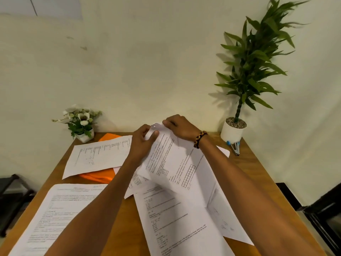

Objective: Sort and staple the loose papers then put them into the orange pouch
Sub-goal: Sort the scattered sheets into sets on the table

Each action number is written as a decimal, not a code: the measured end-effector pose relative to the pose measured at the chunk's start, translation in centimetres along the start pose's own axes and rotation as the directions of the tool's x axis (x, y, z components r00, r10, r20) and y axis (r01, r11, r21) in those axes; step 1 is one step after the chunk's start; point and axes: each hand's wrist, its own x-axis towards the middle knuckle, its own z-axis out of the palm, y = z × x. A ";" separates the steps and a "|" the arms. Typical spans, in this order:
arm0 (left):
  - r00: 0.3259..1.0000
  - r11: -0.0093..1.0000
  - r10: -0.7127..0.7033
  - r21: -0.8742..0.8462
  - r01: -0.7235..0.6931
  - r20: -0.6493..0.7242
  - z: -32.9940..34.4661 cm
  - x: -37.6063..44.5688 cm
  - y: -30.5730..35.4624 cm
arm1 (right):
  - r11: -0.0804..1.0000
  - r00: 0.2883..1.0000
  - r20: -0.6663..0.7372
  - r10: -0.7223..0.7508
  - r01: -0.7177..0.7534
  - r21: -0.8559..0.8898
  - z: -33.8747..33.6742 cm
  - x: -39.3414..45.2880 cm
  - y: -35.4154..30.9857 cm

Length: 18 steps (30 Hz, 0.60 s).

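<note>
Loose papers: white printed sheets, scattered flat across the surface (127, 215). One sheet (99, 156) lies at the far left, overlapping the orange pouch. A second sheet (55, 215) lies at the near left corner. A third sheet (180, 224) lies near centre, and another (227, 215) at the right beneath it.

Held sheets (171, 159): lifted at the far end, curved and tilted, far corner blurred. The left hand (143, 140) and the right hand (180, 127) both pinch that far edge.

Orange pouch (100, 177): bright orange, lying flat, largely covered by paper; parts show at both sides of the covering sheet.

Stapler (235, 146): small, blue and metal, at the far right edge, well apart from the papers.
</note>
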 end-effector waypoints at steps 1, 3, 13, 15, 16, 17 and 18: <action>0.999 0.999 -0.014 -0.033 0.013 -0.045 -0.1 0.0 0.0 | 0.999 1.000 0.018 0.021 -0.021 -0.034 -0.4 -0.1 0.0; 0.986 0.997 -0.052 -0.060 0.043 -0.156 -0.5 0.2 0.0 | 0.981 0.995 0.051 0.083 -0.073 -0.182 -1.6 -0.6 0.4; 0.966 0.997 0.020 -0.073 -0.040 -0.259 -3.6 0.9 0.4 | 0.834 0.985 -0.047 0.164 -0.164 -0.526 -2.8 -1.7 1.9; 0.965 0.987 0.116 0.133 -0.086 -0.235 -4.6 1.6 -0.1 | 0.825 0.992 -0.079 0.098 -0.125 -0.551 -2.7 -1.6 1.5; 0.967 0.970 0.155 0.217 -0.110 -0.204 -5.0 1.9 -0.6 | 0.814 0.994 -0.082 0.077 -0.110 -0.570 -2.7 -1.6 1.3; 0.971 0.961 0.160 0.252 -0.112 -0.180 -5.2 1.9 -1.0 | 0.806 0.995 -0.074 0.074 -0.103 -0.583 -2.5 -1.6 1.3; 0.977 0.971 0.144 0.212 -0.110 -0.154 -5.2 1.7 -1.4 | 0.798 0.995 -0.058 0.087 -0.105 -0.594 -2.3 -1.5 1.4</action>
